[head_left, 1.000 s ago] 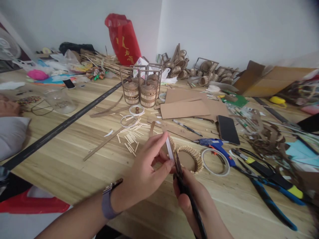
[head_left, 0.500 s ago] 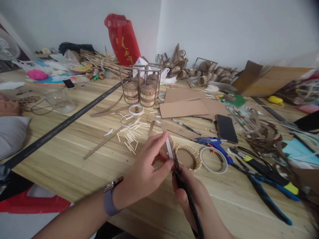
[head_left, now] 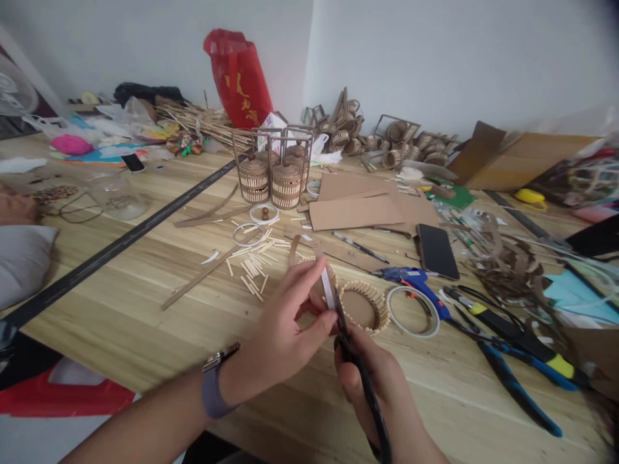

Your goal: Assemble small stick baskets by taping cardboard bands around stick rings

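Observation:
Between the fingers of my left hand is a narrow white strip, held upright. My right hand grips black-handled scissors, whose blades lie along the strip's right edge. Just beyond the hands sits a round ring of short wooden sticks on a brown base; a second such ring is mostly hidden behind my left fingers. A white-edged tape roll lies to the right. Loose short sticks are scattered to the left of my hands.
A blue glue gun, a phone and blue-handled pliers lie on the right. Behind stand lidded stick baskets in a frame, beside cardboard sheets. Another person's hand rests at the far left.
My hands keep nearly the same pose, with the scissor blades still against the white strip. The view has shifted very slightly.

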`<state>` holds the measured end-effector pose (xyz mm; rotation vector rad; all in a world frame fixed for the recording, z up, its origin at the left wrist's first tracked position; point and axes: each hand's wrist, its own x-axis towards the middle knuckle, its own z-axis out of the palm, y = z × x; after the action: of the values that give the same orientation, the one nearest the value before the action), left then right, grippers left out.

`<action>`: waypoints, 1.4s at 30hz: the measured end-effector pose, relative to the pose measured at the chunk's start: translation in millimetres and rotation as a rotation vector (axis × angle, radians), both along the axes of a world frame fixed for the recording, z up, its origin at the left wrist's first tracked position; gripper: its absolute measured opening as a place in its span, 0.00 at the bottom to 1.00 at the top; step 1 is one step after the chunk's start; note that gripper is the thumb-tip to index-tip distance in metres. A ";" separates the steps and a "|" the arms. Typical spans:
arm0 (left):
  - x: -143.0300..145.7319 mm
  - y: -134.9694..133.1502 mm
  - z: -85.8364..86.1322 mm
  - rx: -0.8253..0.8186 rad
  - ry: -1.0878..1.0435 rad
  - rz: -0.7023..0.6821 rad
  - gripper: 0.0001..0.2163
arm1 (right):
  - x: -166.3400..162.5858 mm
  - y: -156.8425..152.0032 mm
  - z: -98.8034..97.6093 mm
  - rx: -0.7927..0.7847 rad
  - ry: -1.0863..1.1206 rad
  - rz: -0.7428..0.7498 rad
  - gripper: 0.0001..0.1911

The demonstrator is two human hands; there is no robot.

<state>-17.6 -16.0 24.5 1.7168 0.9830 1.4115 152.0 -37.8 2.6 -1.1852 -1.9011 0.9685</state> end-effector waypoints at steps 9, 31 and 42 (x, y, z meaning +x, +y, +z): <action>0.8 -1.2 -1.5 -0.128 -0.093 -0.055 0.30 | -4.3 -0.3 0.3 0.004 0.040 -0.066 0.42; -5.9 13.4 3.4 -0.313 -0.184 -0.162 0.16 | -5.2 -1.4 0.1 0.045 0.079 -0.004 0.41; -5.3 12.0 2.8 -0.355 -0.210 -0.213 0.17 | -1.2 0.8 2.8 -0.007 0.031 0.026 0.43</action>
<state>-22.9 -4.0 27.2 1.3397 0.8479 1.1716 150.7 -37.0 5.3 -1.1460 -1.8947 1.0028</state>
